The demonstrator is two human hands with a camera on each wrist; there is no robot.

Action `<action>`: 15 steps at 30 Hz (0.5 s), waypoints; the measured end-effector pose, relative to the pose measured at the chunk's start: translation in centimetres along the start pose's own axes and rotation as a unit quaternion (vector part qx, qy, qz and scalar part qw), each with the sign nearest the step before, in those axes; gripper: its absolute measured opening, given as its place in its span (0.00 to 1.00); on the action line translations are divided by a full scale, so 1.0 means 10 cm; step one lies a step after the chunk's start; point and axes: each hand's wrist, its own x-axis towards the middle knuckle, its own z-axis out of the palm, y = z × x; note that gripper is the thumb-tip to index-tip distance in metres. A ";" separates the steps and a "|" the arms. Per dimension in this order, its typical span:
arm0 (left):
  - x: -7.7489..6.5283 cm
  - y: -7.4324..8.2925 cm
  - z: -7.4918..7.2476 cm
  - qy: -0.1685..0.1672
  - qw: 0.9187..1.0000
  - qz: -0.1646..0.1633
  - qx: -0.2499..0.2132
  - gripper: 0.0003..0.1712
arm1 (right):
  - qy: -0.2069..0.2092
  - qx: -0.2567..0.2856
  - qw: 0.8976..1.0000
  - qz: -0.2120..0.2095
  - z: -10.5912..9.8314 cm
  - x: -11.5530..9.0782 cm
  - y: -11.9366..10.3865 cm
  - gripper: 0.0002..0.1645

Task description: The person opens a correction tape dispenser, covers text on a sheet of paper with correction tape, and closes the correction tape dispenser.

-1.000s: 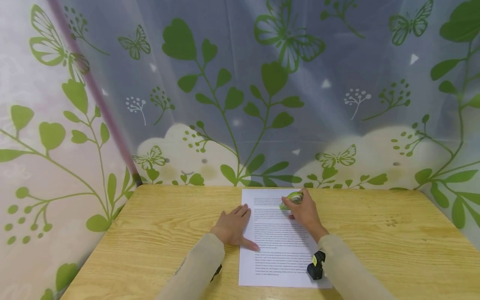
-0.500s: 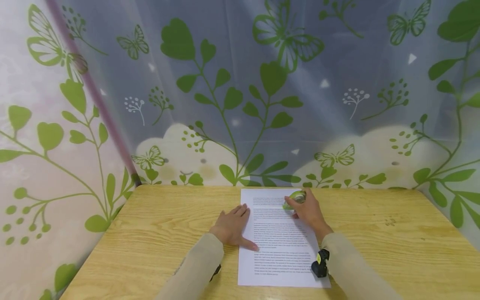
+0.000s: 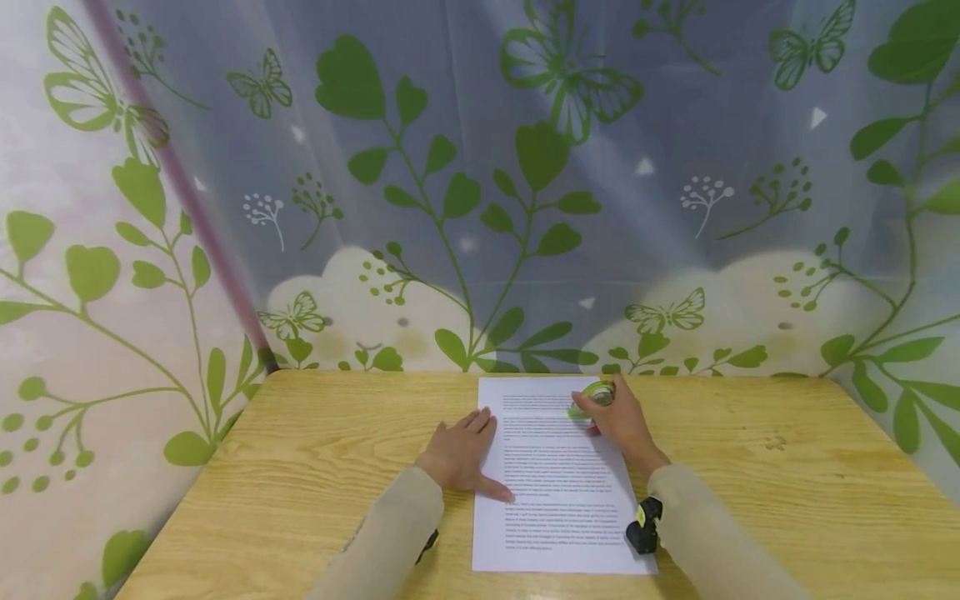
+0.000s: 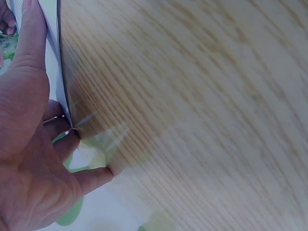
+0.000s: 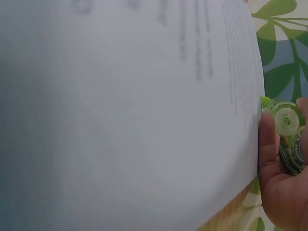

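A printed sheet of paper [image 3: 558, 533] lies on the wooden table, covered in lines of small text. My left hand [image 3: 459, 454] rests with spread, straight fingers over the sheet's left edge, thumb on the paper; the left wrist view shows this hand [image 4: 33, 139] at the paper's edge. Near the top right of the sheet, my right hand [image 3: 626, 425] grips a green, see-through correction tape [image 3: 596, 395] between thumb and fingers. Its round inner reels show in the right wrist view, where the correction tape [image 5: 287, 125] is at the paper's far edge. Its tip is hard to make out.
The wooden table [image 3: 315, 467] stretches to both sides of the sheet. Behind it hangs a curtain [image 3: 420, 208] printed with green leaves and butterflies. A small black wrist camera [image 3: 643, 527] sits at the right sleeve, over the paper's right edge.
My right hand has shifted a little to the right across the sheet with the correction tape, mostly in the first half second. The left hand stays in place on the paper.
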 end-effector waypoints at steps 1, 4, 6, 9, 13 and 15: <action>0.00 0.00 0.00 0.000 1.000 -0.001 -0.001 0.69 | -0.001 0.001 1.000 0.001 0.00 0.00 0.00 0.31; 0.00 0.00 0.01 0.000 1.000 -0.002 -0.003 0.69 | 0.000 -0.005 1.000 0.003 -0.01 0.00 0.01 0.32; 0.00 0.00 0.01 0.001 1.000 -0.002 -0.003 0.70 | 0.001 -0.004 1.000 0.003 -0.01 0.00 0.02 0.33; 0.00 0.00 0.01 0.002 1.000 -0.001 -0.004 0.69 | 0.003 -0.004 1.000 0.002 -0.01 0.00 0.03 0.34; -0.01 0.00 0.01 0.003 1.000 0.000 -0.005 0.70 | 0.009 -0.015 1.000 0.000 -0.01 0.00 0.03 0.33; 0.00 0.00 0.00 0.003 1.000 0.001 -0.006 0.70 | 0.014 -0.017 1.000 -0.001 -0.01 -0.01 0.03 0.32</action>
